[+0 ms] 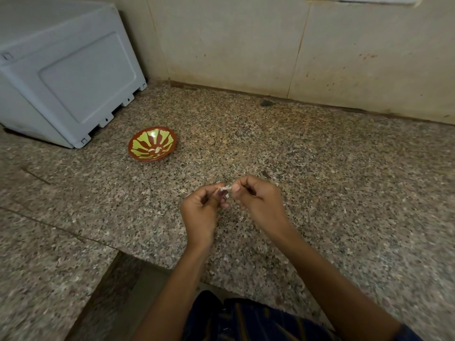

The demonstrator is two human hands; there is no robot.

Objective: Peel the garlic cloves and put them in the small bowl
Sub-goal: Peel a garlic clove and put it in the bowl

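— What sits closest to the camera?

— At six o'clock, a dark striped garment (248, 323), with two bare forearms reaching forward over a speckled stone surface (344, 193).

— What are the hands doing?

— They meet just past the middle of the view. The left hand (200, 212) has its fingers curled and pinches a garlic clove (222, 193) at its fingertips. The right hand (256, 200), at three o'clock from the left and nearly touching it, pinches a pale strip of skin (227, 187) that stretches from the clove. The clove itself is small and partly hidden, with a purplish tint.

— Where is the small bowl?

— At ten o'clock from the hands, well apart from them, a small bowl (141, 153) rests on the surface. It is reddish brown with a yellow-green petal pattern, and a few pale pieces (155, 150) lie inside it.

— And beyond that?

— At ten o'clock, a grey plastic appliance (61, 77) stands just beside the bowl. A beige tiled wall (246, 45) runs across twelve o'clock.
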